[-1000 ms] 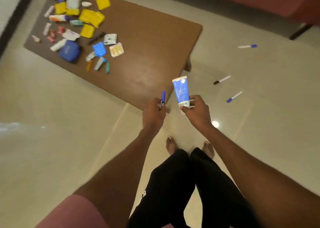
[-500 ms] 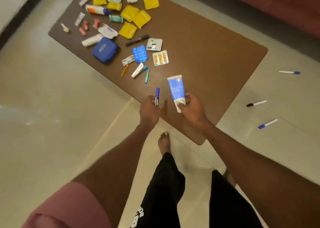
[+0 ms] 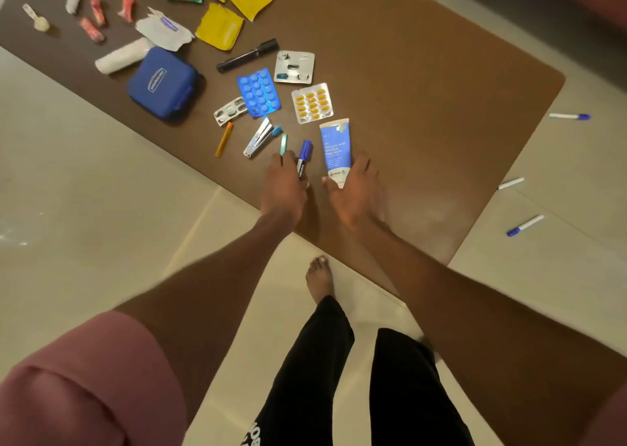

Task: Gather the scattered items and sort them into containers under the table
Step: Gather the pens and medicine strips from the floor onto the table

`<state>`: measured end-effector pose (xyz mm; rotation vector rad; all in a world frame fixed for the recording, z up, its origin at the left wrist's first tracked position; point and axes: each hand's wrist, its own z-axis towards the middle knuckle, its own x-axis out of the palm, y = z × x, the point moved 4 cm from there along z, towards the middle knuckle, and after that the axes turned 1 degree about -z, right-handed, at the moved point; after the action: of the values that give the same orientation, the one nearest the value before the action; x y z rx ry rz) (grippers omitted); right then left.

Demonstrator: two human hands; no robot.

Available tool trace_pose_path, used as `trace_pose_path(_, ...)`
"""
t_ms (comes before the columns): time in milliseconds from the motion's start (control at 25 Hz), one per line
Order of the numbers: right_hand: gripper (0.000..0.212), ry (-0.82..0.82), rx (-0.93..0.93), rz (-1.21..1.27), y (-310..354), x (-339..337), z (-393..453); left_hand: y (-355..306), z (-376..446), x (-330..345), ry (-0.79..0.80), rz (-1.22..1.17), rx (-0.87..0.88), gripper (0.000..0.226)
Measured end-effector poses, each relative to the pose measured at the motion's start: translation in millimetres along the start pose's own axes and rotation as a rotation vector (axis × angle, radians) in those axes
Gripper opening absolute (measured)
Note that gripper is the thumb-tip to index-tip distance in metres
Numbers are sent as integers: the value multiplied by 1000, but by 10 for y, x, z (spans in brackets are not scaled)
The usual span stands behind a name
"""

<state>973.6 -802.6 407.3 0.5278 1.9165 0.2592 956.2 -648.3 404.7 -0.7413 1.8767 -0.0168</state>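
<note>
My left hand [image 3: 284, 187] holds a blue-capped marker [image 3: 303, 158] over the near edge of the brown table [image 3: 441, 113]. My right hand [image 3: 353, 187] grips a blue and white face-wash tube [image 3: 335, 150] just to its right, low over the tabletop. Right in front of my hands lie a teal pen [image 3: 283, 144], a silver stapler [image 3: 259, 136], an orange stick [image 3: 224, 139] and three pill blister packs, blue [image 3: 258, 92], yellow [image 3: 312, 102] and silver [image 3: 294, 67]. No containers are in view.
Farther back lie a blue zip case [image 3: 163, 84], a black marker [image 3: 247, 55], yellow pouches [image 3: 219, 26], a white roll [image 3: 122, 55] and small sachets. Three markers lie on the tiled floor at right [image 3: 525, 225], [image 3: 510, 183], [image 3: 570, 116]. My feet stand by the table.
I have stepped closer to the table. Both hands, still holding the marker and the tube, have moved forward and down to the tabletop beside the scattered items.
</note>
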Motion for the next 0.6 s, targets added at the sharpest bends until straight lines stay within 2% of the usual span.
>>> trace_pose_path(80, 72, -86, -15, -21, 0, -145, -93, -70, -128, -65, -108, -27, 10, 48)
trace_pose_path(160, 69, -179, -49, -29, -27, -315, -157, -212, -245, -149, -197, -40, 59, 38)
trace_pose_path(280, 60, -273, -111, -61, -200, -569, -295, -604, -453, -163, -228, 17, 198, 31)
trace_pose_path(400, 52, -294, -101, 4, -551, -857, -357, -1125, -695, 17, -184, -90, 270, 27)
trace_pose_path(520, 48, -335, -51, 60, -1092, -1207, -374, -1706, -891, 341, -39, -362, 204, 20)
trace_pose_path(600, 46, -371, 9, 98, -1600, -1485, -345, -2196, -1078, 620, -22, -387, 264, 16)
